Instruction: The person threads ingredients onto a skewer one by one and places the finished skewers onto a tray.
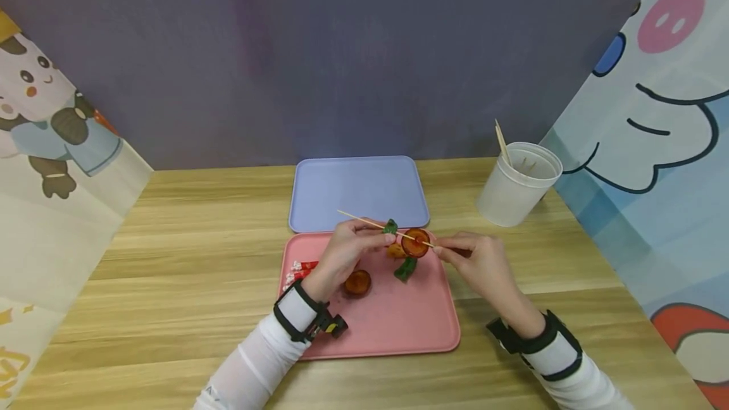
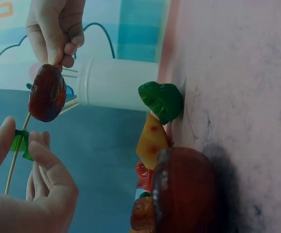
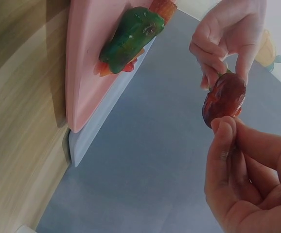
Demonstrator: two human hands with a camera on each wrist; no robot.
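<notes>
Above the pink tray point(image 1: 398, 328), a thin bamboo skewer point(image 1: 359, 217) slants across between both hands. A green pepper piece point(image 2: 20, 144) and a round glossy reddish-brown food piece point(image 1: 415, 243) are threaded on it. My left hand point(image 1: 347, 248) pinches the green piece with the skewer between thumb and fingers. At the skewer's other end, beside the brown piece, the thumb and fingertips of my right hand point(image 1: 475, 261) pinch the tip. On the tray lie a second brown round point(image 1: 357, 283), another green pepper piece point(image 1: 405, 269) and a yellowish piece point(image 2: 152, 143).
Red-and-white sticks point(image 1: 299, 274) lie at the tray's left, partly behind my left wrist. A blue tray point(image 1: 359, 185) adjoins the pink one at the back. To the right stands a white tub point(image 1: 509, 198) holding several skewers. A grey panel point(image 1: 364, 62) rises behind the wooden table point(image 1: 188, 271).
</notes>
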